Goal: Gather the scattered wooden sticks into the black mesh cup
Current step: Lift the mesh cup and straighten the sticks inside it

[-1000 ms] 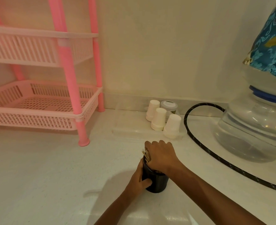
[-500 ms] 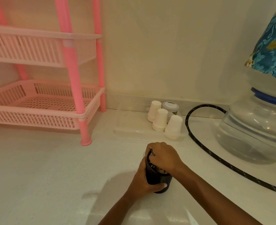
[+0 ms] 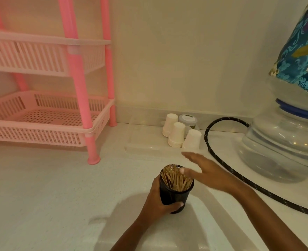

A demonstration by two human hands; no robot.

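Observation:
The black mesh cup stands on the white counter, low in the middle of the head view. A bundle of wooden sticks fills it, ends up. My left hand is wrapped around the cup's left side and base. Just right of the cup's rim, my right hand hovers with flat, spread fingers and holds nothing. I see no loose sticks on the counter.
A pink plastic rack stands at the left. Behind the cup lies a clear tray with three white paper cups and a small jar. A black hose curves past a large water bottle on the right.
My right hand has lifted off the top of the cup and moved right with its fingers spread, uncovering the sticks. The left hand has kept its hold on the cup.

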